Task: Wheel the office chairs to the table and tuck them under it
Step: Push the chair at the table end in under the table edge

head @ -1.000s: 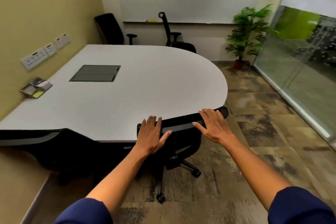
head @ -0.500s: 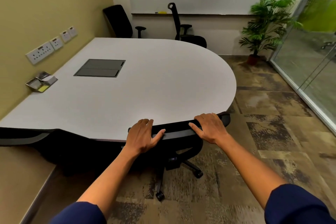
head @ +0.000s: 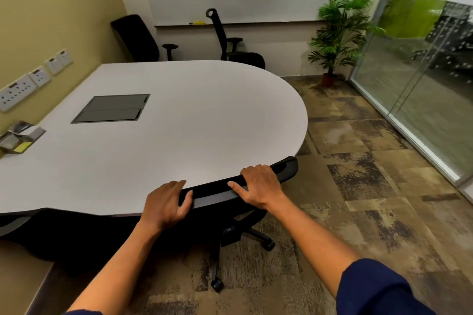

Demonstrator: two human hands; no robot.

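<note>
A black office chair (head: 212, 193) stands at the near curved edge of the white table (head: 204, 115). Its backrest top is level with the tabletop and touches the edge; the seat is hidden beneath the table. My left hand (head: 163, 202) grips the left end of the backrest top, fingers curled over it. My right hand (head: 258, 189) holds the right part of the backrest, fingers hooked over the top and thumb stretched along the back. Two more black chairs (head: 138, 38) (head: 230, 43) stand against the far wall, apart from the table.
Another dark chair (head: 15, 222) sits under the table's left end. On the table lie a grey cable hatch (head: 112, 108) and a small note tray (head: 18, 135). A potted plant (head: 337, 33) stands in the far corner; a glass wall (head: 422, 84) bounds the carpet on the right.
Both hands went from lying flat on the backrest to curling over its top. The chair has rolled further in, so its backrest now meets the table edge.
</note>
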